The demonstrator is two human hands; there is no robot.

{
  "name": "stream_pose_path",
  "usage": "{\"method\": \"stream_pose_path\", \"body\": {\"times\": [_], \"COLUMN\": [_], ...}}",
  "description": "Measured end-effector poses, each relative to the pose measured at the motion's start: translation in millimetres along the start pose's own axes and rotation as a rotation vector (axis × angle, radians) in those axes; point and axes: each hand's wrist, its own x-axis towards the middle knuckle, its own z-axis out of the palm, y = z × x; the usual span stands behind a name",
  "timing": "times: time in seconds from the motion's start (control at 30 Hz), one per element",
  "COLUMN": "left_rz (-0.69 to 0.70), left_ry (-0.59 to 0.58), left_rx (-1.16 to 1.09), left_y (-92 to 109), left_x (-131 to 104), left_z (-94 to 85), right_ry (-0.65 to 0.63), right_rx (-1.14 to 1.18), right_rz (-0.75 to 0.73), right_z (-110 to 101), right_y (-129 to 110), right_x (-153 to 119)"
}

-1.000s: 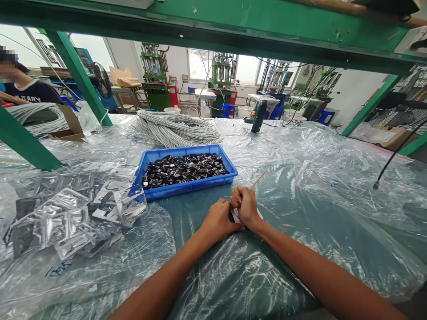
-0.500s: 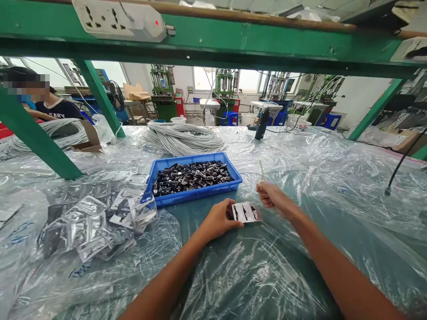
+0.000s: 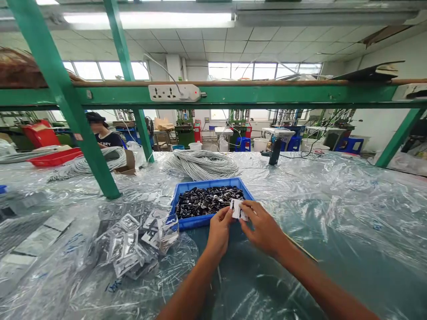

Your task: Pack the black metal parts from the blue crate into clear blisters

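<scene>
A small white card with black parts on it point(image 3: 236, 208) is held up between both hands, in front of the blue tray's near right corner. My left hand point(image 3: 220, 226) pinches its left edge. My right hand point(image 3: 262, 224) has its fingers on the right side of the card. The blue tray point(image 3: 196, 223) holds a heap of small black and metal pieces. A thin stick point(image 3: 302, 247) lies on the plastic sheet, partly hidden behind my right forearm. Left of the tray is a loose pile of clear plastic packs point(image 3: 128, 242).
A green frame post point(image 3: 90, 146) rises at the left, with a green crossbar point(image 3: 260, 95) above the table. Behind the tray lies a coil of grey cable point(image 3: 203, 163); a black handheld tool point(image 3: 275, 151) stands right of it. A person point(image 3: 105, 133) sits far left.
The view has tilted up. My right hand has come to the card and taken hold of it; the stick it held now lies on the table. The card has been raised nearer the tray.
</scene>
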Motion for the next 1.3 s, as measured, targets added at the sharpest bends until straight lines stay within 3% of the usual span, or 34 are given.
{"method": "stream_pose_path", "body": {"times": [0.13,0.23,0.4,0.53,0.67,0.83,0.93,1.13,1.3], "left_rz": [0.018,0.065,0.236,0.311,0.243,0.207,0.179,0.121,0.112], "left_ry": [0.092,0.157,0.204,0.375,0.502,0.347,0.247,0.201,0.198], "left_rx": [-0.174,-0.213,-0.065,0.191,0.163,-0.029,-0.093,-0.020,0.008], "left_y": [12.9,25.3,43.1,48.1,49.1,48.9,48.0,47.0,47.9], "left_x": [7.8,17.8,30.9,36.8,41.6,42.1,39.9,34.3,34.5], "left_z": [-10.2,-24.7,-47.7,-61.7,-70.6,-66.5,-60.0,-54.6,-60.5], "right_ry": [-0.005,0.022,-0.057,-0.121,-0.138,-0.050,-0.046,-0.071,-0.077], "right_rx": [0.019,0.180,0.505,0.444,0.243,0.179,0.118,0.017,0.082], "right_rz": [-0.006,0.028,0.127,0.185,0.209,-0.031,-0.077,-0.218,-0.148], "right_z": [39.3,59.8,76.8,82.9,84.1,94.7,103.4,106.4,106.1], "right_y": [-16.1,-19.7,-22.6,-10.8,3.3,-3.6,-11.9,-22.9,-23.6], "right_x": [29.4,50.9,80.0,89.7,88.1,75.7,69.9,63.0,59.0]}}
